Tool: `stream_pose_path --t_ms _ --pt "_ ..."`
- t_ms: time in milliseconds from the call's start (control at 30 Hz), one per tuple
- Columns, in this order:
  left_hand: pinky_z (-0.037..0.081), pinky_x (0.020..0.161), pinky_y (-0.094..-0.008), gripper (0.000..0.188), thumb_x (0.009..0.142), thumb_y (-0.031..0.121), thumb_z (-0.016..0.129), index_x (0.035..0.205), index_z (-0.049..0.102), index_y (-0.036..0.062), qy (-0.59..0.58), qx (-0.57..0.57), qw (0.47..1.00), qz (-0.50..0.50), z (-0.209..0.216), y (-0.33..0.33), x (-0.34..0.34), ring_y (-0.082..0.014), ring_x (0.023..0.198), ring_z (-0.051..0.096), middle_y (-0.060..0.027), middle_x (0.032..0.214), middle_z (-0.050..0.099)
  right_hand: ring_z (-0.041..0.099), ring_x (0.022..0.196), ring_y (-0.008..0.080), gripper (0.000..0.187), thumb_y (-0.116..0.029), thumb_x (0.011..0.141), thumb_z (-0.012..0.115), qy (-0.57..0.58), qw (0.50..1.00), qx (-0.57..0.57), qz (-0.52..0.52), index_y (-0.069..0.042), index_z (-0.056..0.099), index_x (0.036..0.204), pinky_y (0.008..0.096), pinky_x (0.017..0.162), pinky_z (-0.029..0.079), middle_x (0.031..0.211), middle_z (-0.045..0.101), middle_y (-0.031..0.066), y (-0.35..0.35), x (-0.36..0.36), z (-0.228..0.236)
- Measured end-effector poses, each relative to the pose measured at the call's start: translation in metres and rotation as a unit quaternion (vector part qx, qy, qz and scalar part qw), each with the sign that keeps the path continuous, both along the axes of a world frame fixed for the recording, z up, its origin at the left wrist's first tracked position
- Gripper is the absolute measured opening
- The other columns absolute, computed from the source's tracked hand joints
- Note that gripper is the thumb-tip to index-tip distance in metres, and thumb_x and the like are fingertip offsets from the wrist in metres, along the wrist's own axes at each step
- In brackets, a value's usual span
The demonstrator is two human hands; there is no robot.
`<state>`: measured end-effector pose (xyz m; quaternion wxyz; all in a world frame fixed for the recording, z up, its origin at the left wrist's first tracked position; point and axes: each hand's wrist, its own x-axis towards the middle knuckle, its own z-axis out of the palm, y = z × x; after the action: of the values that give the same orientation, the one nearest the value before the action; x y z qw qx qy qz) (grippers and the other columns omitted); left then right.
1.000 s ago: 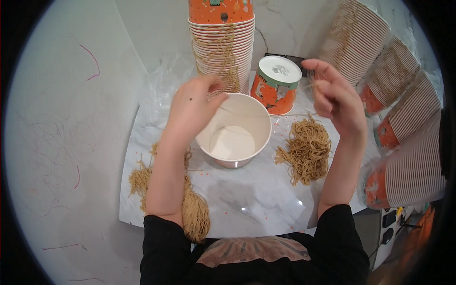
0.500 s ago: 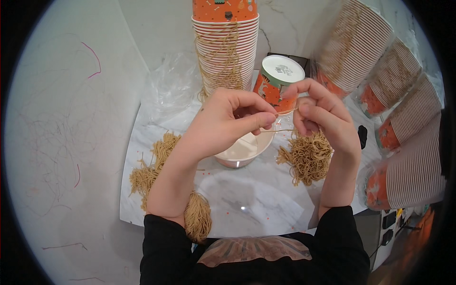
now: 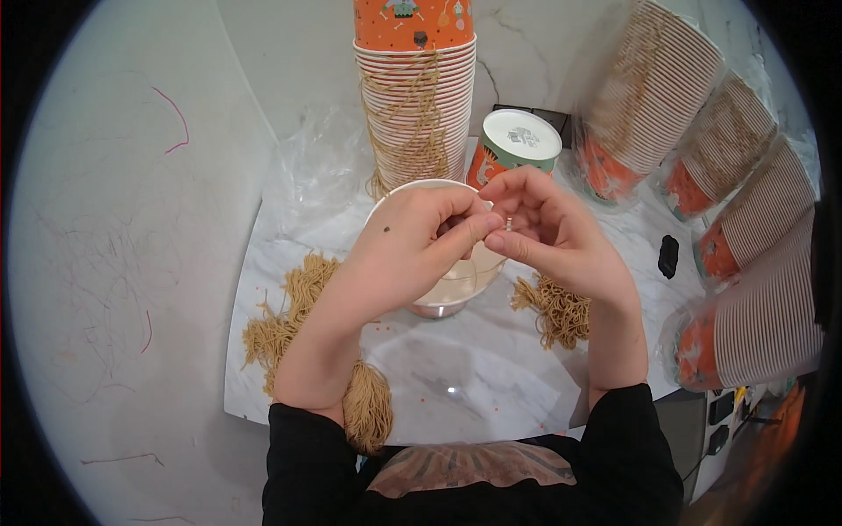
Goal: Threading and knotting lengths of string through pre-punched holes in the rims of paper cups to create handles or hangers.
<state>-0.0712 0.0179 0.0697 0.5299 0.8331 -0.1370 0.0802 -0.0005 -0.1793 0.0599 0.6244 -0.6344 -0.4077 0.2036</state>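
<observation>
Head view: left hand (image 3: 412, 241) and right hand (image 3: 548, 232) meet over white bowl (image 3: 443, 294) on marble table (image 3: 474, 386), fingertips pinched together; whatever is pinched too small to tell. Noodle pile (image 3: 557, 307) just beside bowl.

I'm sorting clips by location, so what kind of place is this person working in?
Probably a small packing or assembly workstation: tall stacks of paper cups, more sleeves of cups alongside, and bundles of tan string on a marble-look tabletop.

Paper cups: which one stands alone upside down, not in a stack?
The single orange cup with the white base up and a green rim, just behind the hands, right of the tall upright stack. The other stacks lie tilted in plastic sleeves at right.
</observation>
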Motion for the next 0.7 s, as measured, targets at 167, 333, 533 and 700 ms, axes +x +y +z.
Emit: stream_pose_path --t_ms 167,333,533,700 --pt "0.036 0.058 -0.0209 0.031 0.103 0.026 0.058 0.086 0.068 0.0027 0.027 -0.031 0.999 -0.021 0.004 0.002 0.001 -0.0026 0.064 0.045 0.0068 0.069 0.053 0.039 0.063 -0.0011 0.015 -0.007 0.090 0.071 -0.055 0.995 0.007 -0.080 -0.001 0.063 0.101 0.0172 0.054 0.031 0.080 0.056 -0.0074 -0.002 -0.002 0.004" --pt "0.037 0.059 -0.0184 0.027 0.103 0.024 0.057 0.089 0.069 0.0042 0.089 -0.120 0.985 -0.082 0.008 0.005 -0.001 -0.0010 0.066 0.046 0.0070 0.071 0.054 0.040 0.064 -0.0004 0.009 -0.004 0.089 0.070 -0.106 0.988 0.013 -0.115 0.000 0.065 0.095 0.0183 0.054 0.031 0.080 0.056 -0.0061 -0.006 -0.008 0.010" --pt "0.037 0.059 -0.0172 0.022 0.102 0.023 0.057 0.094 0.068 0.0049 0.101 -0.174 0.971 -0.129 0.007 0.005 -0.002 -0.0002 0.068 0.048 0.0064 0.074 0.057 0.045 0.065 0.0028 0.007 -0.003 0.093 0.066 -0.177 0.975 0.030 -0.133 0.003 0.064 0.095 0.0210 0.055 0.035 0.080 0.057 -0.0014 -0.006 -0.013 0.013" --pt "0.037 0.061 -0.0174 0.025 0.103 0.024 0.056 0.090 0.065 0.0050 0.081 -0.161 0.976 -0.120 0.007 0.006 -0.002 0.0001 0.069 0.047 0.0072 0.075 0.055 0.048 0.066 0.0063 0.007 -0.004 0.094 0.065 -0.252 0.958 0.015 -0.136 0.003 0.064 0.096 0.0229 0.056 0.037 0.082 0.057 0.0021 -0.005 -0.009 0.014"
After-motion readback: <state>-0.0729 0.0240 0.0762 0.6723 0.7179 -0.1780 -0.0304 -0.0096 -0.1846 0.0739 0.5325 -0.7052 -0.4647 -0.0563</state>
